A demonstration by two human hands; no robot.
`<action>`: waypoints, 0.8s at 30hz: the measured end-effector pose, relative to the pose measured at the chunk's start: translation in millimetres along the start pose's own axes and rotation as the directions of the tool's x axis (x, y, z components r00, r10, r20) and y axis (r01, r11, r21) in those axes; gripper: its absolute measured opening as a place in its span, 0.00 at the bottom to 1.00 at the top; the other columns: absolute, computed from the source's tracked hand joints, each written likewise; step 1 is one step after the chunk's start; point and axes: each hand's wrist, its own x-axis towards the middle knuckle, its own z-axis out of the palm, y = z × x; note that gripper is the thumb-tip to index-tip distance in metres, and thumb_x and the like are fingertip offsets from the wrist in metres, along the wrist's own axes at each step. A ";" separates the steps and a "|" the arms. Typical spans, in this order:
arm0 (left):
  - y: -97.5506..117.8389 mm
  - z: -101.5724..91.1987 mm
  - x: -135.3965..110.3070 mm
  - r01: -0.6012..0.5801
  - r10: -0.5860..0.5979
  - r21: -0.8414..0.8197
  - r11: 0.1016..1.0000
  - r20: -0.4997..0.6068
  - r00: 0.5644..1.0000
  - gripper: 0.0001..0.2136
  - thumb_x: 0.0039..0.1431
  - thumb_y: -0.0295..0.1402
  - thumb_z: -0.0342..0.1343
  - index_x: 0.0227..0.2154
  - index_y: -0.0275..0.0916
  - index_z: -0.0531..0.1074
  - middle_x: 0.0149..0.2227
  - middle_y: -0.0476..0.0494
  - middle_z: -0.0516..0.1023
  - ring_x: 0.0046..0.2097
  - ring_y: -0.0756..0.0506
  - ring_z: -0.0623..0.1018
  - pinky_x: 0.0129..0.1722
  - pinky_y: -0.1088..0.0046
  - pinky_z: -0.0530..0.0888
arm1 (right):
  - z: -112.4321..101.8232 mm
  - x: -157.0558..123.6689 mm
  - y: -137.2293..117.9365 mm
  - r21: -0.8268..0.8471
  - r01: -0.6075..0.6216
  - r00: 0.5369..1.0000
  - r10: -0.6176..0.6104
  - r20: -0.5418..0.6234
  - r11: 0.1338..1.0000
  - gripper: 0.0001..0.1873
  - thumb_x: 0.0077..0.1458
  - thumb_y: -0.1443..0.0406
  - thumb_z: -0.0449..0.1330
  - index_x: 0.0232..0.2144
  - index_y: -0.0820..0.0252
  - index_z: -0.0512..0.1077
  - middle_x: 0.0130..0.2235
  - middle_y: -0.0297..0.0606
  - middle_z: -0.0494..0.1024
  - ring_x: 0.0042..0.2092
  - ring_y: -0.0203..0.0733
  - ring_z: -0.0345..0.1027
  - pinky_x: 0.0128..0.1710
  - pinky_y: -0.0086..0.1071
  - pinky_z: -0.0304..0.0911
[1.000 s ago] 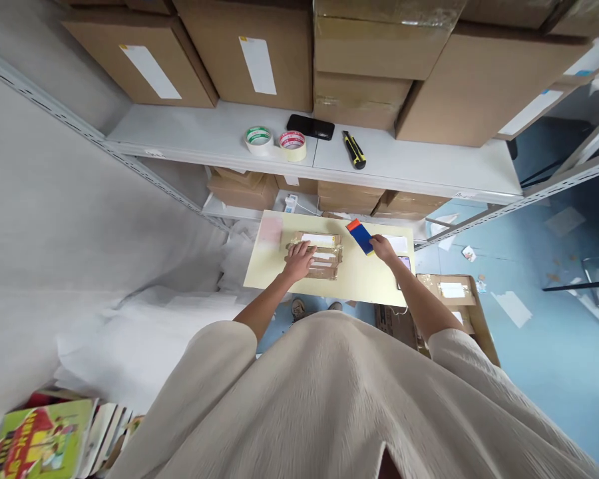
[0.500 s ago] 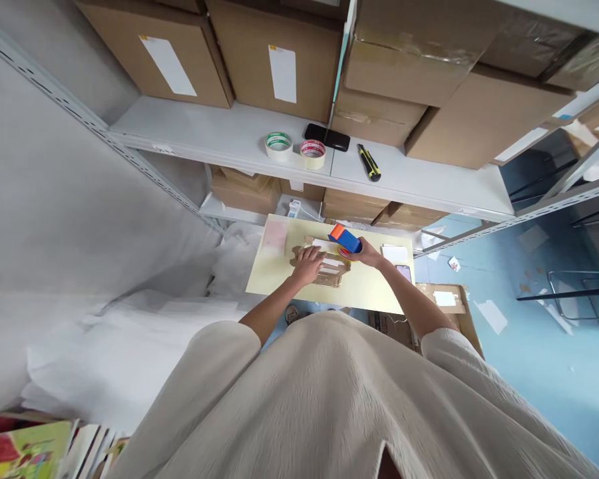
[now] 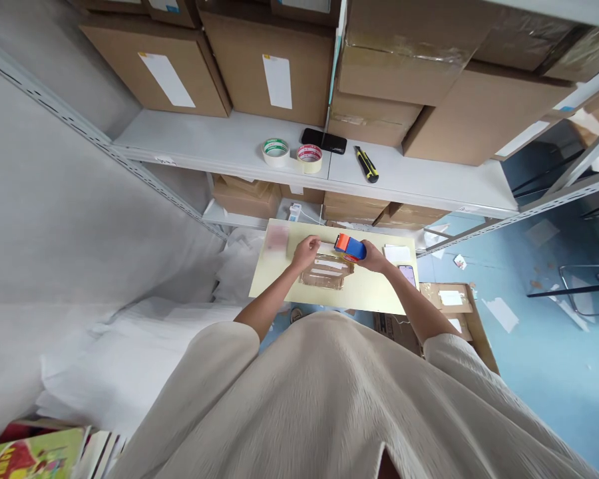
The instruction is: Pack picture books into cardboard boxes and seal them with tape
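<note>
The right hand point(image 3: 374, 258) covers the rear end of the tape dispenser point(image 3: 352, 247). Fingers curl on the left hand point(image 3: 305, 253) — whether they pinch anything is too small to tell. Whether the taped cardboard point(image 3: 322, 280) is one parcel or several is unclear, and print on its labels point(image 3: 329, 263) is unreadable. The table point(image 3: 272, 276) and shirt point(image 3: 329, 399) hide most of a shoe point(image 3: 295, 315). A colourful book point(image 3: 30, 458) is cut off at lower left.
</note>
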 end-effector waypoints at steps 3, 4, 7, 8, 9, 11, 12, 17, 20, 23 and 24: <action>20.8 0.9 9.2 0.052 -0.051 -0.173 0.984 0.007 0.999 0.08 0.73 0.37 0.59 0.47 0.42 0.79 0.44 0.42 0.88 0.46 0.42 0.87 0.49 0.66 0.81 | -0.4 -0.5 -0.6 0.052 -0.026 0.999 0.023 0.048 0.998 0.32 0.50 0.49 0.76 0.49 0.54 0.69 0.48 0.43 0.80 0.46 0.51 0.72 0.45 0.43 0.73; 27.1 2.6 10.9 0.065 -0.062 -0.191 0.980 0.018 0.998 0.07 0.72 0.38 0.61 0.46 0.42 0.79 0.41 0.42 0.88 0.44 0.43 0.87 0.47 0.67 0.81 | -0.3 -0.6 -0.9 0.058 -0.027 0.998 0.024 0.050 0.998 0.32 0.51 0.48 0.76 0.49 0.54 0.69 0.48 0.43 0.80 0.46 0.51 0.72 0.45 0.43 0.73; 41.0 10.0 14.3 0.112 -0.107 -0.184 0.976 0.039 0.994 0.08 0.68 0.37 0.66 0.45 0.42 0.77 0.38 0.44 0.87 0.42 0.42 0.87 0.45 0.66 0.80 | 1.1 0.0 -1.8 0.061 -0.021 0.999 0.018 0.048 0.998 0.33 0.52 0.44 0.75 0.48 0.54 0.68 0.49 0.43 0.80 0.46 0.51 0.73 0.46 0.43 0.72; 43.4 12.5 15.3 0.139 -0.133 -0.182 0.973 0.042 0.990 0.08 0.67 0.36 0.67 0.45 0.42 0.76 0.38 0.44 0.86 0.42 0.42 0.86 0.45 0.66 0.80 | 1.8 0.5 -2.1 0.061 -0.018 0.999 0.015 0.047 0.998 0.34 0.52 0.43 0.75 0.48 0.54 0.68 0.49 0.43 0.80 0.46 0.51 0.73 0.46 0.42 0.72; 44.7 14.6 16.5 0.168 -0.163 -0.183 0.969 0.042 0.986 0.09 0.65 0.34 0.67 0.46 0.42 0.76 0.37 0.45 0.86 0.41 0.42 0.86 0.45 0.66 0.80 | 2.4 1.0 -2.3 0.060 -0.015 0.999 0.012 0.047 0.998 0.34 0.52 0.43 0.75 0.49 0.54 0.68 0.49 0.43 0.81 0.46 0.51 0.74 0.46 0.42 0.71; 43.9 17.4 19.0 0.214 -0.211 -0.179 0.960 0.034 0.977 0.12 0.62 0.31 0.68 0.47 0.42 0.75 0.37 0.45 0.86 0.41 0.42 0.86 0.44 0.66 0.80 | 3.2 2.0 -2.8 0.050 -0.007 0.998 0.004 0.059 0.999 0.34 0.52 0.44 0.75 0.50 0.54 0.69 0.50 0.43 0.81 0.47 0.51 0.75 0.46 0.41 0.71; 41.9 18.0 20.3 0.227 -0.225 -0.172 0.959 0.027 0.974 0.14 0.61 0.30 0.69 0.47 0.43 0.74 0.37 0.46 0.85 0.40 0.43 0.86 0.44 0.66 0.79 | 3.2 2.5 -3.4 0.040 -0.002 0.997 -0.001 0.071 0.999 0.33 0.53 0.45 0.75 0.51 0.54 0.69 0.50 0.43 0.82 0.47 0.52 0.75 0.46 0.40 0.71; 23.2 14.5 24.7 0.254 -0.258 -0.113 0.961 -0.026 0.966 0.19 0.60 0.27 0.67 0.52 0.45 0.70 0.36 0.50 0.83 0.37 0.45 0.82 0.44 0.66 0.78 | -0.4 6.6 -16.1 -0.116 0.049 0.990 -0.033 0.139 0.992 0.29 0.54 0.53 0.75 0.53 0.52 0.71 0.49 0.44 0.84 0.50 0.57 0.76 0.53 0.45 0.68; 11.5 10.5 26.8 0.266 -0.271 -0.082 0.960 -0.047 0.961 0.20 0.62 0.26 0.66 0.53 0.46 0.68 0.38 0.51 0.82 0.37 0.46 0.80 0.45 0.68 0.77 | -4.3 11.9 -30.9 -0.200 0.104 0.979 -0.065 0.193 0.974 0.29 0.54 0.55 0.75 0.54 0.52 0.71 0.49 0.45 0.85 0.51 0.59 0.77 0.58 0.50 0.65; 0.9 5.6 29.5 0.253 -0.257 -0.066 0.965 -0.055 0.965 0.20 0.62 0.26 0.65 0.54 0.46 0.66 0.40 0.50 0.80 0.38 0.47 0.78 0.45 0.69 0.76 | -7.6 17.6 -45.7 -0.247 0.144 0.965 -0.081 0.248 0.958 0.29 0.55 0.55 0.74 0.55 0.51 0.71 0.50 0.46 0.85 0.52 0.60 0.77 0.60 0.51 0.63; -2.8 3.6 30.4 0.236 -0.240 -0.061 0.970 -0.062 0.969 0.20 0.62 0.26 0.65 0.54 0.46 0.66 0.40 0.50 0.80 0.38 0.47 0.78 0.45 0.69 0.76 | -8.3 19.3 -50.1 -0.260 0.154 0.961 -0.084 0.263 0.953 0.29 0.56 0.55 0.73 0.56 0.52 0.70 0.51 0.47 0.85 0.52 0.61 0.77 0.61 0.52 0.62</action>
